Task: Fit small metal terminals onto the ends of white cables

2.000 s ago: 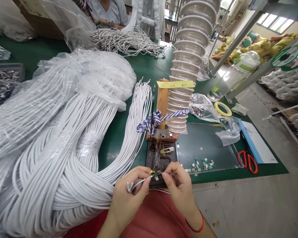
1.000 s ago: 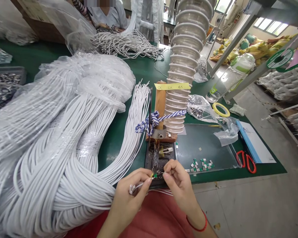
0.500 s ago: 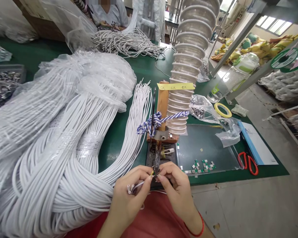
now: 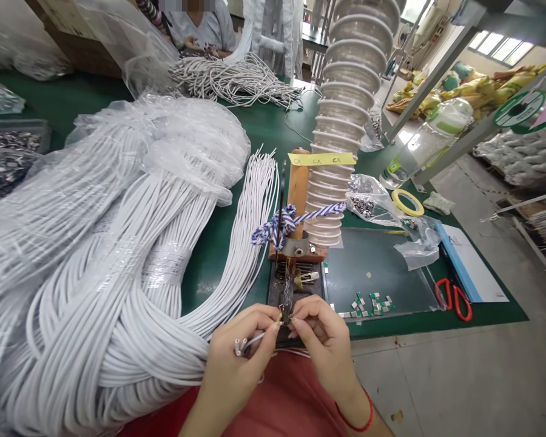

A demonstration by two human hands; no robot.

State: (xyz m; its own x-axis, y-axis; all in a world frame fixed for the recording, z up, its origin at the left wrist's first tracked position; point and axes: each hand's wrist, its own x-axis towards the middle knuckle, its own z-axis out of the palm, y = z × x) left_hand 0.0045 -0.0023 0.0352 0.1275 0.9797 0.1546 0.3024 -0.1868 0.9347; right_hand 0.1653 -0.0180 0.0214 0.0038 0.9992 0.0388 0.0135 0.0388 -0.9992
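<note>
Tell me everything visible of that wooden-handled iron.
The wooden-handled iron stands upright, light-brown handle uppermost. Below it sit a metal collar with a screw and a dark, crusted rod pointing down. A blue-and-white cord and a yellow strip marked CX cross the handle. The rod's end lies between left hand and right hand; contact is unclear.

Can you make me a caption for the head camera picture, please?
Left hand holding thin white cables, right hand close by, near the dark tip of a brown wooden-handled metal tool.
</note>
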